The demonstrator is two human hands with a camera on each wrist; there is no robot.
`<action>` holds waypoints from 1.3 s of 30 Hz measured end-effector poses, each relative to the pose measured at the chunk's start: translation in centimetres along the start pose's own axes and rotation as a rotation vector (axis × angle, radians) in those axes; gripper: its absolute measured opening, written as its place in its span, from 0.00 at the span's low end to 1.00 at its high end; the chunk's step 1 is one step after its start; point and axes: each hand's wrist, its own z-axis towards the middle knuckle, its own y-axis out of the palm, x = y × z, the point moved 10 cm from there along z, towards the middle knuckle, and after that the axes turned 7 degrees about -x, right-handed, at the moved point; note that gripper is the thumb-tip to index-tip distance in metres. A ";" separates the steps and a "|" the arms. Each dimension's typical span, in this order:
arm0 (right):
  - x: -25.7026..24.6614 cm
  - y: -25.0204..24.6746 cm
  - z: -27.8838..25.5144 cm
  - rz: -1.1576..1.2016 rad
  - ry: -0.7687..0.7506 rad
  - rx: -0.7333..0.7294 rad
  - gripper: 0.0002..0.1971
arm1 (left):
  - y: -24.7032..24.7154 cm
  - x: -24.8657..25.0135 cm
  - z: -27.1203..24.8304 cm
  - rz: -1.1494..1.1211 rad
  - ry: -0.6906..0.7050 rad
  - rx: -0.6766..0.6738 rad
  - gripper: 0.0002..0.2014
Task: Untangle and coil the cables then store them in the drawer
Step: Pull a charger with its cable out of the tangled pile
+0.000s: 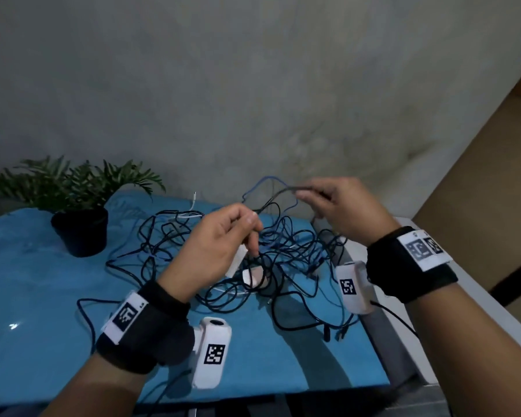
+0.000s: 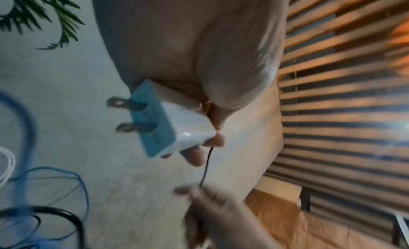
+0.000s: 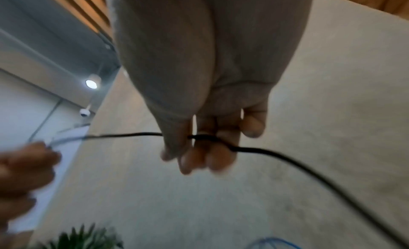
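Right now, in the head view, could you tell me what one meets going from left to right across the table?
Potted plant → left hand holding a white plug adapter → black cable stretched between the hands → right hand pinching that cable.

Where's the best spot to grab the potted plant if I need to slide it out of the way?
Take the plant by its black pot, wrapping the fingers round the side wall from the front. The pot stands upright on the blue cloth clear of the cables, and its leaves spread over the rim, so coming from above would likely crush them.
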 end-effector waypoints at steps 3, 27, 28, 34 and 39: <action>5.5 3.8 -0.8 -0.175 0.201 -0.230 0.13 | -2.9 0.8 -0.4 -0.155 0.041 0.136 0.14; -2.5 4.3 -2.2 0.322 -0.027 0.017 0.10 | 1.2 -1.9 0.0 -0.862 -0.167 0.015 0.20; -2.7 4.6 -2.4 0.334 -0.023 0.011 0.11 | 1.0 -1.6 0.1 -0.923 -0.135 0.008 0.18; -0.5 6.6 -4.5 0.299 0.045 -0.045 0.15 | -2.0 -0.7 0.1 -1.127 0.000 0.055 0.22; 2.4 6.9 -4.8 0.150 0.073 -0.006 0.14 | -2.9 0.0 -0.3 -1.164 0.050 0.130 0.25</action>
